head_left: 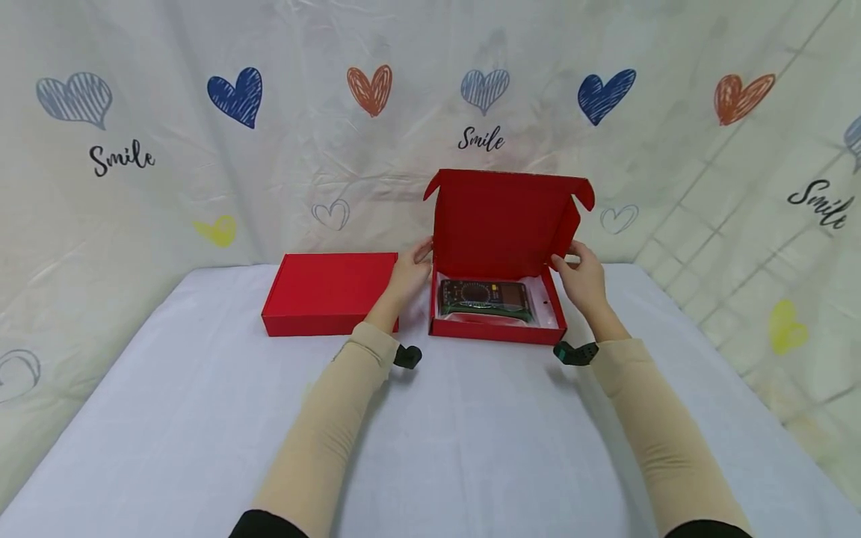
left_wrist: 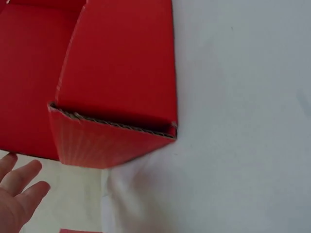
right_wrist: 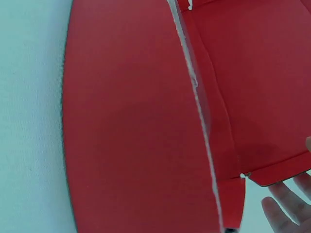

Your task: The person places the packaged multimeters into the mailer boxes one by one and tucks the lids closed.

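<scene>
An open red cardboard box (head_left: pixel 498 333) stands on the table with its lid (head_left: pixel 504 224) raised and leaning slightly back. Inside lies a dark multimeter (head_left: pixel 484 297) with a round dial and green edge, among clear plastic wrapping. My left hand (head_left: pixel 409 275) is at the lid's lower left edge; in the left wrist view its fingers (left_wrist: pixel 30 194) are spread and fairly straight, one fingertip touching the lid's edge. On the other side, my right hand (head_left: pixel 584 282) pinches the lid's right side flap (right_wrist: pixel 279 171), thumb inside and fingers behind it.
A closed red box (head_left: pixel 329 291) lies to the left, partly behind my left forearm. White cloth covers the table (head_left: pixel 471 441). Behind it hangs a pale curtain (head_left: pixel 417 149) printed with hearts and "Smile". A dark wrist device (head_left: pixel 575 353) sits at my right cuff.
</scene>
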### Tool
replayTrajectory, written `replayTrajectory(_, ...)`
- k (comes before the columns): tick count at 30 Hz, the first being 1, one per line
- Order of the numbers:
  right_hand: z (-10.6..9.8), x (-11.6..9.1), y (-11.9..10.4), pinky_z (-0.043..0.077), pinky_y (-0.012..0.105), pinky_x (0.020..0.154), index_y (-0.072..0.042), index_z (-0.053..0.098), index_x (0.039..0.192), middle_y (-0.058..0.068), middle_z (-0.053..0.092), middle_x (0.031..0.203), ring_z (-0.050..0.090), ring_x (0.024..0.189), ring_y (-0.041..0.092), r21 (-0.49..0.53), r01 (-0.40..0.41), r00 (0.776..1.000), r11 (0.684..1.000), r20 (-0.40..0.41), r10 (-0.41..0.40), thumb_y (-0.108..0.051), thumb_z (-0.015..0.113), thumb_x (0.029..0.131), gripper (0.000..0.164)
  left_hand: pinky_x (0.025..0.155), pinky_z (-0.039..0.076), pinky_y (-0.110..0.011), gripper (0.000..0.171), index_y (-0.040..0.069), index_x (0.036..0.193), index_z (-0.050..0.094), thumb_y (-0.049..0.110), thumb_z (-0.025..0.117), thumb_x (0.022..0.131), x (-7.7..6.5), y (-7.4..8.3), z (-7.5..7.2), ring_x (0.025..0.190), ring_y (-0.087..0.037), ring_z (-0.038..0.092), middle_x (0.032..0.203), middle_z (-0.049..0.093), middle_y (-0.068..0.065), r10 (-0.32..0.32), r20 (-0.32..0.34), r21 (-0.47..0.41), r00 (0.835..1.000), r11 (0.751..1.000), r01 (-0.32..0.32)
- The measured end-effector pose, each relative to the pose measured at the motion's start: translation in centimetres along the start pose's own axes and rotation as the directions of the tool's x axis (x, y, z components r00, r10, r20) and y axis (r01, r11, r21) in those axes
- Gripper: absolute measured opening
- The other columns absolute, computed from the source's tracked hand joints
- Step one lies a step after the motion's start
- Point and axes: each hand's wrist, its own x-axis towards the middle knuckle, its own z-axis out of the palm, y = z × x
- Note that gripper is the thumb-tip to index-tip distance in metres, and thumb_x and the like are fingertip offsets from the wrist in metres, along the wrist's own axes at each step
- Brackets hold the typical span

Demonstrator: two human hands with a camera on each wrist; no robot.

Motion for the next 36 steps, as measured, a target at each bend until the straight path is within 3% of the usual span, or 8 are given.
replayTrajectory(6,-0.5,-0.1,-0.6,0.043,0.060,0.107,0.003,0.038,0.151,0.027,0.045,0.151,0.051,0.133,0.046,0.016,0.011,0.999,1.000,0.047,-0.011,-0.025,0.051,0.108,0.053,0.111,0.042,-0.035,0.058,0.010,0.160,0.035,0.001,0.044,0.103,0.0,1.7,0.2,0.146,-0.021,0.040,0.160,0.042,-0.010,0.060,-0.015,-0.066,0.998,0.996,-0.061)
replayTrajectory(11,-0.6,0.0,-1.5,0.040,0.060,0.108,0.000,0.025,0.157,0.026,0.037,0.157,0.043,0.140,0.046,0.085,0.029,0.996,0.996,0.076,-0.036,-0.024,0.051,0.107,0.061,0.109,0.043,-0.035,0.060,0.013,0.161,0.035,0.001,0.044,0.103,0.0,2.8,-0.1,0.148,-0.015,0.037,0.161,0.040,-0.007,0.061,-0.018,-0.079,0.998,0.995,-0.062)
replayTrajectory(18,-0.6,0.3,-2.5,0.034,0.060,0.113,-0.005,0.021,0.162,0.021,0.034,0.161,0.035,0.147,0.041,0.213,-0.002,0.996,0.977,0.090,-0.018,-0.025,0.050,0.107,0.065,0.113,0.040,-0.040,0.061,0.014,0.160,0.037,0.001,0.046,0.102,0.0,3.9,0.0,0.149,-0.016,0.034,0.162,0.038,-0.010,0.058,-0.008,-0.148,0.998,0.987,-0.059)
replayTrajectory(21,-0.6,0.4,-2.9,0.032,0.058,0.116,-0.006,0.015,0.164,0.019,0.029,0.164,0.032,0.149,0.039,0.314,-0.062,0.994,0.947,0.108,0.029,-0.026,0.049,0.107,0.069,0.115,0.038,-0.036,0.061,0.014,0.160,0.037,0.000,0.048,0.102,0.0,4.1,0.4,0.150,-0.017,0.034,0.162,0.038,-0.010,0.036,-0.002,-0.182,0.999,0.983,-0.036)
replayTrajectory(24,-0.7,0.4,-3.6,0.028,0.057,0.118,-0.009,0.008,0.165,0.018,0.022,0.167,0.027,0.151,0.037,0.440,-0.122,0.988,0.890,0.140,0.067,-0.025,0.048,0.107,0.073,0.116,0.036,-0.034,0.063,0.014,0.161,0.036,-0.001,0.048,0.101,-0.2,4.3,0.6,0.150,-0.019,0.032,0.163,0.037,-0.009,0.014,0.005,-0.231,1.000,0.973,-0.012)
replayTrajectory(30,-0.8,-0.1,-4.6,0.022,0.057,0.120,-0.015,0.002,0.165,0.015,0.012,0.170,0.024,0.152,0.035,0.545,-0.156,0.981,0.824,0.186,0.062,-0.014,0.043,0.104,0.073,0.119,0.027,-0.055,0.063,0.018,0.162,0.035,0.002,0.047,0.102,-0.7,4.0,0.4,0.150,-0.020,0.033,0.164,0.035,-0.007,-0.013,0.042,-0.292,0.999,0.956,0.025)
replayTrajectory(36,-1.3,-0.7,-3.7,0.040,0.036,0.111,-0.020,0.012,0.164,0.011,0.024,0.158,0.040,0.129,0.025,0.624,-0.138,0.974,0.769,0.228,-0.011,0.000,0.039,0.102,0.071,0.120,0.020,-0.062,0.066,0.015,0.163,0.030,0.004,0.047,0.100,-1.2,2.9,-0.5,0.149,-0.032,0.034,0.164,0.034,-0.010,-0.016,0.106,-0.368,0.994,0.928,0.054)
